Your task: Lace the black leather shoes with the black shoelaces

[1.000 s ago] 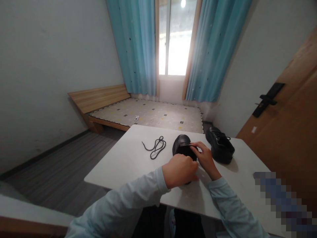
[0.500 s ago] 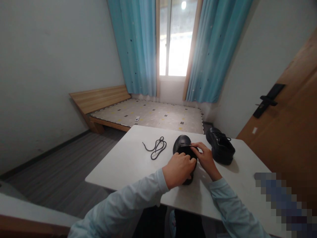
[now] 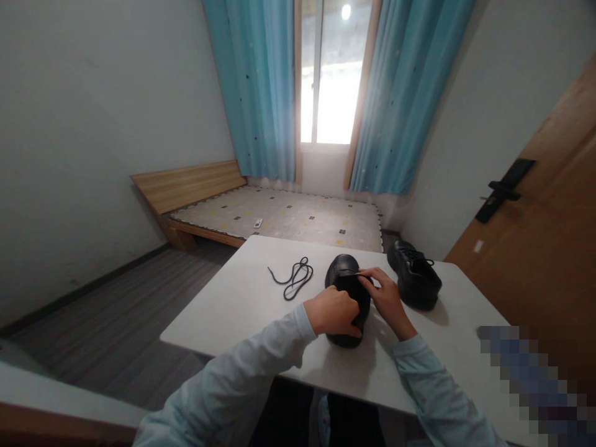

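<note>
A black shoe (image 3: 342,264) stands on the white table (image 3: 237,304), toe pointing away from me; no lace shows on it. My left hand (image 3: 331,310) is closed at its left side, fingers curled over the edge of the opening and partly hidden in the dark interior. With thumb and forefinger, my right hand (image 3: 384,295) pinches the edge of the shoe's upper at the front right of the opening. To the left a loose black shoelace (image 3: 298,276) lies in loops. A second black shoe (image 3: 414,279), laced, rests at the right.
Beyond the table is a bed (image 3: 288,214) with a small white object (image 3: 258,223) on its mattress. A wooden door (image 3: 544,211) with a black handle stands to the right. A pixelated patch covers the lower right corner.
My left hand has drawn back slightly to the left from the shoe's opening, baring more of the inside and heel. The right hand keeps its pinch in the same place.
</note>
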Demonstrator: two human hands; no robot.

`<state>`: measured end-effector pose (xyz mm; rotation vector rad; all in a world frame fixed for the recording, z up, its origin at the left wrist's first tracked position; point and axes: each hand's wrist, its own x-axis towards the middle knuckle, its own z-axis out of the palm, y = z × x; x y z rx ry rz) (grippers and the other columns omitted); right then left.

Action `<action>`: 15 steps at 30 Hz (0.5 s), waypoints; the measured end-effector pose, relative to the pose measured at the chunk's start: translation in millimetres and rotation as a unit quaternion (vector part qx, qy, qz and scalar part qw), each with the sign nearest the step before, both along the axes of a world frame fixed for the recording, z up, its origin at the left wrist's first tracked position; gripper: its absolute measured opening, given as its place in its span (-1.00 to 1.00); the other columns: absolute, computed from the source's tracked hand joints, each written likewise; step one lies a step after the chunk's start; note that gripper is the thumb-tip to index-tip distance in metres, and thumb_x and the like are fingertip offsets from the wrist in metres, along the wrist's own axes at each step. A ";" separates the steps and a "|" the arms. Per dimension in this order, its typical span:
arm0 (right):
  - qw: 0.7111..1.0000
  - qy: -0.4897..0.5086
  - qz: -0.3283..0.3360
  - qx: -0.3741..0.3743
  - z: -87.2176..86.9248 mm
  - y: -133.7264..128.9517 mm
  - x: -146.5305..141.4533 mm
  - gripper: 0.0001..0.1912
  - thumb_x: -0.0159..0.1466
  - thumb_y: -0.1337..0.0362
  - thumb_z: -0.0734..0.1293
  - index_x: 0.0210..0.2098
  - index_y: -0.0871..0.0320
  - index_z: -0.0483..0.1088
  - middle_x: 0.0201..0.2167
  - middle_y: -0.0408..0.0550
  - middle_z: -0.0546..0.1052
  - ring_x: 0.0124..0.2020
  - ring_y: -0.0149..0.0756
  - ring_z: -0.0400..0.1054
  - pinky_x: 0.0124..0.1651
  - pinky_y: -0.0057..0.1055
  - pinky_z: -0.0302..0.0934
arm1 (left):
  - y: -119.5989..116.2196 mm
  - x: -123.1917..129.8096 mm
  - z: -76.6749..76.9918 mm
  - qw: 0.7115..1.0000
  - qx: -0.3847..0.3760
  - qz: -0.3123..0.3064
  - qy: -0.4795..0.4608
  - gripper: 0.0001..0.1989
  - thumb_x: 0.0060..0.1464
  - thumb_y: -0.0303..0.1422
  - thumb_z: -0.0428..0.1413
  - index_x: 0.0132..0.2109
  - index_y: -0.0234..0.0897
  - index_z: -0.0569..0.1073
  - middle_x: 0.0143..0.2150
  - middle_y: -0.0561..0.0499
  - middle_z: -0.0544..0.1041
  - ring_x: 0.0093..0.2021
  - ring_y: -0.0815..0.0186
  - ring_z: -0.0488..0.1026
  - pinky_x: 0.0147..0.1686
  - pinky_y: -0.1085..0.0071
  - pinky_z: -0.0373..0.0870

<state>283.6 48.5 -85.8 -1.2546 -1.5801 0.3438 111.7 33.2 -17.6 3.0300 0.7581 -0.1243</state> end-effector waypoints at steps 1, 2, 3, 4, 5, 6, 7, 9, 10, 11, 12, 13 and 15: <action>1.000 0.000 -0.001 0.001 0.5 -0.2 -0.3 -0.75 0.20 0.07 0.28 -0.39 0.12 0.43 -0.25 0.04 0.50 -0.14 -0.12 0.38 -0.21 -0.25 0.30 | 0.2 0.4 -0.2 1.000 -0.001 -0.002 0.002 -0.63 0.03 -0.12 0.11 -0.28 -0.40 0.54 -0.34 -0.21 0.57 -0.30 0.08 0.54 -0.32 0.27 0.43; 1.000 -0.001 -0.002 0.002 0.9 -0.4 -0.6 -0.75 0.20 0.07 0.28 -0.39 0.12 0.43 -0.25 0.04 0.51 -0.14 -0.12 0.38 -0.22 -0.25 0.30 | 0.3 0.8 -0.7 1.000 -0.001 -0.003 0.001 -0.63 0.02 -0.12 0.12 -0.27 -0.39 0.54 -0.34 -0.20 0.57 -0.30 0.08 0.54 -0.31 0.26 0.43; 1.000 -0.002 -0.002 0.002 1.3 -0.4 -0.8 -0.76 0.20 0.08 0.28 -0.38 0.12 0.44 -0.25 0.04 0.51 -0.14 -0.11 0.38 -0.22 -0.25 0.30 | 0.4 1.3 -1.4 1.000 0.002 -0.003 -0.001 -0.63 0.00 -0.12 0.13 -0.26 -0.39 0.54 -0.33 -0.20 0.58 -0.30 0.08 0.54 -0.31 0.26 0.44; 1.000 -0.002 -0.003 0.002 1.6 -0.5 -1.0 -0.76 0.20 0.08 0.27 -0.38 0.12 0.44 -0.25 0.04 0.51 -0.14 -0.11 0.38 -0.22 -0.25 0.29 | 0.5 1.8 -2.3 1.000 0.006 -0.002 -0.005 -0.63 -0.01 -0.12 0.14 -0.26 -0.38 0.54 -0.33 -0.19 0.58 -0.30 0.08 0.54 -0.31 0.26 0.44; 1.000 -0.003 -0.003 0.002 1.9 -0.5 -1.0 -0.77 0.20 0.09 0.28 -0.38 0.12 0.44 -0.25 0.04 0.51 -0.14 -0.12 0.38 -0.21 -0.25 0.29 | 0.6 2.3 -3.1 1.000 0.009 0.000 -0.007 -0.63 -0.02 -0.11 0.15 -0.26 -0.39 0.54 -0.34 -0.20 0.58 -0.30 0.08 0.54 -0.32 0.26 0.43; 1.000 -0.003 -0.002 0.001 2.0 -0.5 -1.1 -0.77 0.21 0.10 0.28 -0.38 0.12 0.44 -0.25 0.04 0.51 -0.14 -0.12 0.38 -0.21 -0.25 0.29 | 0.9 2.8 -3.9 1.000 0.012 0.003 -0.008 -0.62 -0.02 -0.11 0.15 -0.27 -0.40 0.54 -0.35 -0.21 0.58 -0.31 0.08 0.54 -0.33 0.27 0.43; 1.000 -0.003 -0.001 0.000 2.1 -0.5 -1.1 -0.78 0.21 0.11 0.28 -0.38 0.12 0.44 -0.25 0.04 0.51 -0.14 -0.12 0.38 -0.21 -0.25 0.29 | 1.2 3.3 -4.5 1.000 0.013 0.005 -0.008 -0.61 -0.02 -0.10 0.15 -0.28 -0.40 0.55 -0.37 -0.22 0.57 -0.32 0.08 0.54 -0.34 0.28 0.43; 1.000 -0.003 0.000 -0.001 1.8 -0.7 -1.1 -0.79 0.21 0.12 0.28 -0.38 0.12 0.44 -0.25 0.04 0.50 -0.14 -0.12 0.38 -0.21 -0.25 0.29 | 2.2 4.1 -5.0 1.000 0.009 0.008 -0.003 -0.59 -0.03 -0.08 0.15 -0.29 -0.41 0.56 -0.41 -0.23 0.56 -0.33 0.07 0.54 -0.37 0.30 0.41; 1.000 -0.002 0.000 -0.001 1.6 -0.8 -1.1 -0.79 0.21 0.13 0.28 -0.38 0.12 0.44 -0.25 0.04 0.50 -0.14 -0.12 0.38 -0.21 -0.26 0.29 | 2.8 4.3 -4.9 1.000 0.006 0.009 0.002 -0.57 -0.04 -0.07 0.15 -0.29 -0.42 0.56 -0.43 -0.23 0.56 -0.34 0.07 0.54 -0.37 0.30 0.41; 1.000 -0.002 0.000 -0.001 1.2 -0.9 -1.1 -0.80 0.21 0.13 0.28 -0.38 0.12 0.44 -0.25 0.04 0.50 -0.14 -0.13 0.38 -0.21 -0.26 0.29 | 3.4 4.5 -4.7 1.000 0.002 0.010 0.006 -0.56 -0.04 -0.05 0.15 -0.29 -0.42 0.56 -0.44 -0.23 0.56 -0.33 0.07 0.53 -0.37 0.30 0.40; 1.000 -0.002 0.000 0.000 0.9 -1.0 -1.1 -0.80 0.20 0.14 0.28 -0.38 0.12 0.44 -0.25 0.04 0.50 -0.14 -0.13 0.38 -0.21 -0.26 0.29 | 4.0 4.6 -4.4 1.000 0.000 0.010 0.012 -0.55 -0.04 -0.04 0.14 -0.29 -0.42 0.56 -0.44 -0.23 0.56 -0.33 0.07 0.53 -0.37 0.31 0.40; 1.000 -0.001 0.000 0.000 0.5 -1.0 -1.1 -0.81 0.20 0.14 0.28 -0.38 0.12 0.44 -0.24 0.04 0.50 -0.14 -0.13 0.38 -0.22 -0.27 0.29 | 4.4 4.7 -4.1 1.000 -0.002 0.009 0.019 -0.53 -0.03 -0.02 0.12 -0.29 -0.41 0.57 -0.44 -0.23 0.56 -0.33 0.07 0.53 -0.35 0.31 0.40; 1.000 -0.001 -0.001 0.000 0.0 -1.0 -1.1 -0.81 0.20 0.15 0.28 -0.38 0.13 0.44 -0.24 0.04 0.50 -0.14 -0.13 0.38 -0.22 -0.27 0.29 | 4.9 5.0 -3.3 0.999 -0.004 0.008 0.030 -0.51 -0.01 0.00 0.09 -0.27 -0.41 0.57 -0.44 -0.23 0.56 -0.31 0.08 0.53 -0.33 0.30 0.40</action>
